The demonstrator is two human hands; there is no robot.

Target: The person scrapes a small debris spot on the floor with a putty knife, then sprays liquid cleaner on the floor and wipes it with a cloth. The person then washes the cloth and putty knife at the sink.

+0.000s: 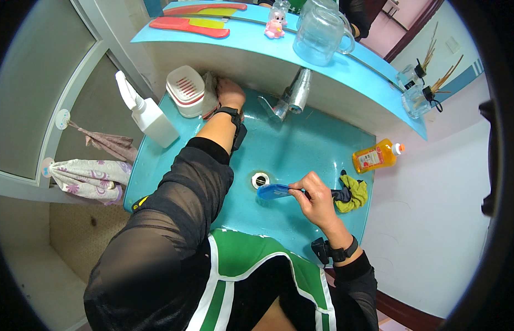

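Note:
My left hand (231, 94) reaches to the back left of a teal washbasin (282, 145), at a greyish cloth (210, 94) beside a white soap box (185, 90); its fingers are mostly hidden, so its grip is unclear. Between the thumb and fingers of my right hand (316, 199) is the end of a translucent blue plastic piece (273, 191), possibly a comb or brush handle. The blue piece lies over the basin, just right of and below the drain (260, 180). A chrome faucet (299, 93) stands at the back.
A white spray bottle (155, 124) stands at left. On the right are an orange liquid bottle (375, 156) and a yellow-green scrunchie (354, 194). The blue shelf (257, 43) bears a red-handled knife (190, 27), a pink figurine (275, 27), a glass mug (319, 41) and a reed diffuser (418, 99).

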